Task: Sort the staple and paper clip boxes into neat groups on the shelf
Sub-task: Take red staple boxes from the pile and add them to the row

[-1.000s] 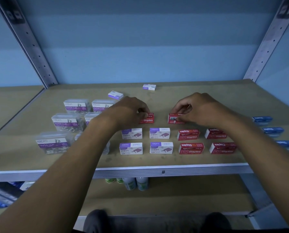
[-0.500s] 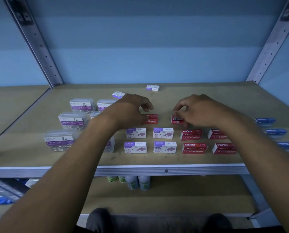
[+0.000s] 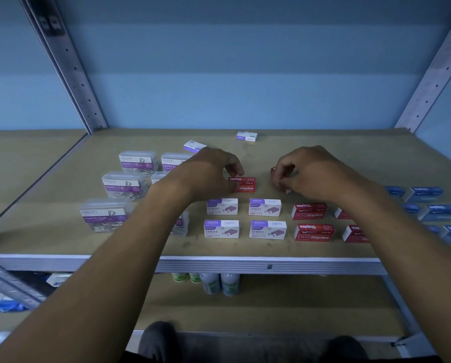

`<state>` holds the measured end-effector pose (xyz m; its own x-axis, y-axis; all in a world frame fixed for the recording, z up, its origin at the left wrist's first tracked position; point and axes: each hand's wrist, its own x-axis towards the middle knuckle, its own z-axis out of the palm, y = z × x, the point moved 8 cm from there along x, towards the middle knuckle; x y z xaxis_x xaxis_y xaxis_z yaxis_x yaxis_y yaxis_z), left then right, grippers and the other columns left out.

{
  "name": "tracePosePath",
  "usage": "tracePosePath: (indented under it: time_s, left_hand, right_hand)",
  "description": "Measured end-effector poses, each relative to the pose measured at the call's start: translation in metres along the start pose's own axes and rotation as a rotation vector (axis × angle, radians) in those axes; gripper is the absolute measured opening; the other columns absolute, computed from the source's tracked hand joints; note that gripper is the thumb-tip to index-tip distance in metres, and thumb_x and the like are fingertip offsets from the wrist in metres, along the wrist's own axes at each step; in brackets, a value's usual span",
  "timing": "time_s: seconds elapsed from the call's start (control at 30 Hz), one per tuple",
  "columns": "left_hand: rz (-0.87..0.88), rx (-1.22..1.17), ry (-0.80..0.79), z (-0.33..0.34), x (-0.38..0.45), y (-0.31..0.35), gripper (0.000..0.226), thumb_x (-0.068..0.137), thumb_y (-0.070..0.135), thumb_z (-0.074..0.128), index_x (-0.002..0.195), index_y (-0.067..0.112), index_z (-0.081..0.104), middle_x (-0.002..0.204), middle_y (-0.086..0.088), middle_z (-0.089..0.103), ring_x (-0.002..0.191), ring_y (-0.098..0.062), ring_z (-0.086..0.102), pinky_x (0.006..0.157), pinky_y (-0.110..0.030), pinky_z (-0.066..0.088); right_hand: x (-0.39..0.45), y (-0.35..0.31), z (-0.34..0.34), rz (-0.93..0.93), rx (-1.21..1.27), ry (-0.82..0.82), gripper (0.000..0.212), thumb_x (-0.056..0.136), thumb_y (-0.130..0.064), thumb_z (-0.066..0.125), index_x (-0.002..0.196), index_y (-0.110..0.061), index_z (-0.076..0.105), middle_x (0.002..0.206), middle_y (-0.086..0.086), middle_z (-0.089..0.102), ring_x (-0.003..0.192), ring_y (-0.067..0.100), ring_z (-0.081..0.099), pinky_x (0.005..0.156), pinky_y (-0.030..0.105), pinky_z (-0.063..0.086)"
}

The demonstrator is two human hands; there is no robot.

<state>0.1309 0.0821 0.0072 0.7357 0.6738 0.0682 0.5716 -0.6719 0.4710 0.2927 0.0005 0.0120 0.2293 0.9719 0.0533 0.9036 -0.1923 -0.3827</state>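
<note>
Tan shelf board against a pale blue wall. Red staple boxes with white lettering, white-and-purple staple boxes, clear paper clip boxes with purple bands, blue boxes by the right edge.

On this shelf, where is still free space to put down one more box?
Bare board lies behind both hands, from the far white box to the right post, and along the front edge. The middle is crowded: paper clip boxes, white and red staple boxes, blue boxes.
</note>
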Motion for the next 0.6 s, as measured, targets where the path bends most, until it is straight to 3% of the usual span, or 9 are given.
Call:
tracePosePath:
  time_s: [0.07, 0.23, 0.43, 0.6]
  left_hand:
    - [-0.011, -0.004, 0.002, 0.001, 0.002, -0.002, 0.025, 0.083, 0.027, 0.072, 0.108, 0.028, 0.07, 0.107, 0.014, 0.066, 0.079, 0.008, 0.055, 0.072, -0.013, 0.043]
    - [-0.006, -0.004, 0.006, 0.003, 0.005, -0.004, 0.025, 0.083, 0.025, 0.073, 0.107, 0.028, 0.07, 0.107, 0.014, 0.066, 0.079, 0.008, 0.055, 0.068, -0.01, 0.04]
    - [0.023, 0.023, 0.019, 0.003, 0.006, 0.003, 0.027, 0.081, 0.024, 0.076, 0.107, 0.027, 0.072, 0.103, 0.013, 0.066, 0.077, 0.007, 0.054, 0.064, -0.002, 0.036]
    - [0.063, 0.028, 0.03, 0.004, 0.006, 0.011, 0.023, 0.081, 0.02, 0.075, 0.104, 0.024, 0.075, 0.097, 0.011, 0.071, 0.071, 0.01, 0.054, 0.06, 0.004, 0.035]
  right_hand:
    - [0.0, 0.0, -0.001, -0.016, 0.039, 0.017, 0.026, 0.083, -0.006, 0.066, 0.078, -0.03, 0.075, 0.086, -0.018, 0.07, 0.087, 0.004, 0.065, 0.07, 0.016, 0.048]
    - [0.0, 0.005, -0.003, -0.002, 0.132, 0.028, 0.033, 0.084, -0.002, 0.065, 0.094, -0.034, 0.064, 0.09, -0.01, 0.069, 0.082, 0.007, 0.064, 0.062, 0.023, 0.043]
    - [0.002, 0.007, -0.002, 0.022, 0.136, -0.001, 0.039, 0.087, 0.0, 0.066, 0.102, -0.035, 0.067, 0.088, -0.014, 0.069, 0.08, 0.0, 0.063, 0.065, 0.017, 0.043]
    - [0.002, 0.005, 0.0, 0.007, 0.115, 0.001, 0.032, 0.086, -0.01, 0.072, 0.106, -0.034, 0.072, 0.096, -0.013, 0.071, 0.085, -0.002, 0.063, 0.073, 0.015, 0.046]
